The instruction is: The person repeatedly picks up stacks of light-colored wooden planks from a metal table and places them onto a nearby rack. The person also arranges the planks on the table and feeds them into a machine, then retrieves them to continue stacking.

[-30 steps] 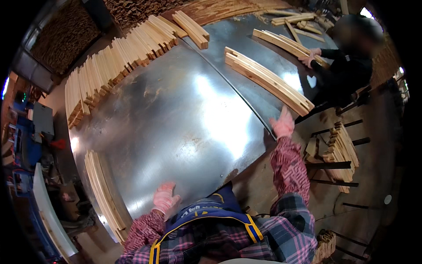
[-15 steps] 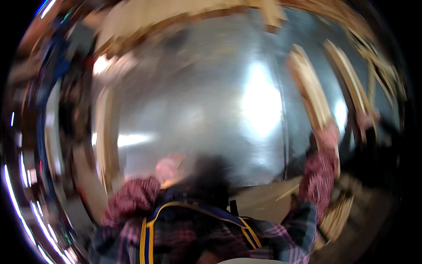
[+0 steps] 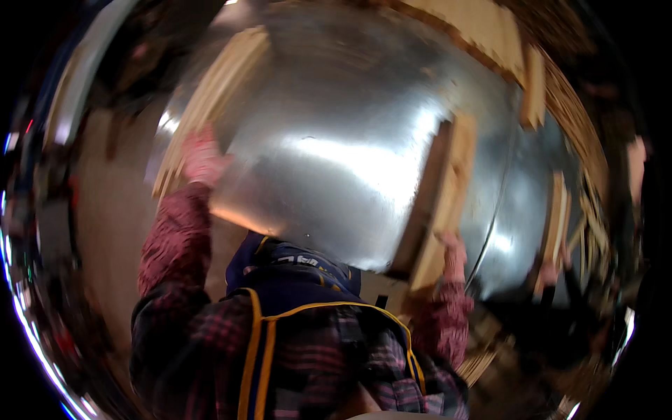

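Observation:
A shiny metal-topped table lies in front of me. Along its left edge rests a stack of pale wooden slats. My left hand is against the near part of that stack, thumb spread to the right and fingers slightly blurred. To the right, a thick wooden board slants over the metal, its dark reflection beside it. My right hand grips its near end from the right side.
Another person's hand holds wooden strips farther right. Wide pale boards lie at the far right, with a shorter board jutting from them. Thin strips are piled along the right edge. A seam crosses the metal top.
My view has turned, shifting the table. My left hand has moved from near my body out to the slats at the left. My right hand still holds the board, now closer in.

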{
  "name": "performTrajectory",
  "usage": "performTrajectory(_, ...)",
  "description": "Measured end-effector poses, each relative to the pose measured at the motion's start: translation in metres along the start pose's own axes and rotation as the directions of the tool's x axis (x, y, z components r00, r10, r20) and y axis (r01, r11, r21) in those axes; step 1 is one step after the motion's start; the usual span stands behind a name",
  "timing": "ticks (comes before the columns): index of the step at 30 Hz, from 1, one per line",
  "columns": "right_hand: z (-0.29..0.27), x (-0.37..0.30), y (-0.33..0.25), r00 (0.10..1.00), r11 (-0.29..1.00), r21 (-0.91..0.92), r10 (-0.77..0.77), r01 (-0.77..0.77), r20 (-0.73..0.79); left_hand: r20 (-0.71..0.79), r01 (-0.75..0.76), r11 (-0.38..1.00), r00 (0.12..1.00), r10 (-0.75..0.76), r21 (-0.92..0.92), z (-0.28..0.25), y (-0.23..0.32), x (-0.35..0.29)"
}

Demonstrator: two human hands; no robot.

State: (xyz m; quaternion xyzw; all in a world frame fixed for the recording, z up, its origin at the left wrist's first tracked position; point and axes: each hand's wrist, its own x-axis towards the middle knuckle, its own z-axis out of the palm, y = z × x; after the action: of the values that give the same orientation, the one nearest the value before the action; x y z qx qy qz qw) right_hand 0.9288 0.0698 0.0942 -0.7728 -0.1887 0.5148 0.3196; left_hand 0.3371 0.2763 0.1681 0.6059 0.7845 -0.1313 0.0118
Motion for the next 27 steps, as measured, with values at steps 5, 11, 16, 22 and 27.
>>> performTrajectory(5, 0.201, -0.07, -0.07, 0.95, 0.51, 0.823, -0.031, -0.252, 0.31, 0.082, -0.058, 0.998, 0.995, 0.06, -0.03, 0.014, -0.054, 0.105)
performTrajectory(11, 0.417, -0.061, -0.122, 0.521, -0.037, 0.815, -0.785, -0.578, 0.333, 0.268, -0.142, 0.83, 0.906, 0.329, -0.539, 0.055, -0.104, 0.204)
performTrajectory(16, 0.483, -0.058, -0.11, 0.479, 0.04, 0.818, -0.793, -0.573, 0.375, 0.363, 0.782, -0.248, 0.512, 0.778, -0.571, 0.057, -0.153, 0.16)
performTrajectory(22, 0.495, -0.065, -0.126, 0.442, 0.136, 0.747, -0.732, -0.651, 0.519, -0.125, 0.897, -0.432, 0.42, 0.899, -0.096, 0.07, -0.099, 0.074)
performTrajectory(27, 0.489, -0.066, -0.121, 0.452, 0.194, 0.732, -0.677, -0.653, 0.582, -0.173, 0.871, -0.49, 0.478, 0.861, -0.031, 0.082, -0.08, 0.057)
